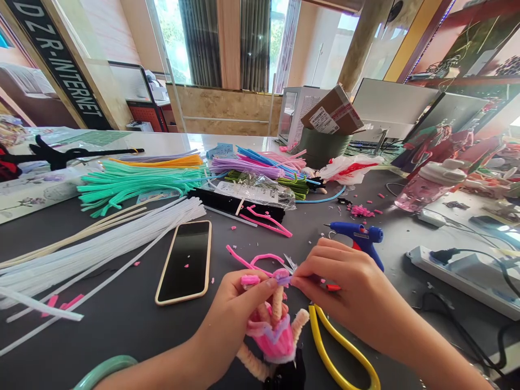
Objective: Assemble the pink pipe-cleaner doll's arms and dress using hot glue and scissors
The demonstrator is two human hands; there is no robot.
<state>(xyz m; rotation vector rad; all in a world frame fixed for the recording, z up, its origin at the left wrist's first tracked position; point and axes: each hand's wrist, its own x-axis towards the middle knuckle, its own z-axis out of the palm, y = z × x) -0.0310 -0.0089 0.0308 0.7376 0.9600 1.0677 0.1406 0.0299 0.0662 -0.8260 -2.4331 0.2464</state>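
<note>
A doll made of fuzzy pipe cleaners [276, 344] lies upside down, its black head toward me, with a pink dress, lilac trim and beige limbs. My left hand [231, 306] is closed on the doll's raised legs near the pink feet. Thumb and fingertips of my right hand [345, 281] pinch the end of a short lilac pipe cleaner [283, 280] that lies against one foot. Under my right hand are scissors with yellow handles [337, 352], their blades partly hidden. Just beyond it rests a blue glue gun [359, 235]. Loose pink pipe cleaners [264, 257] lie behind the doll.
A phone [184, 262] lies left of centre. White pipe cleaners [162, 227] and a turquoise bundle [142, 184] spread across the left side. At the right are a power strip [459, 281], cables and a pink bottle [428, 187]. A cardboard box [333, 111] tops a dark green bin [325, 149].
</note>
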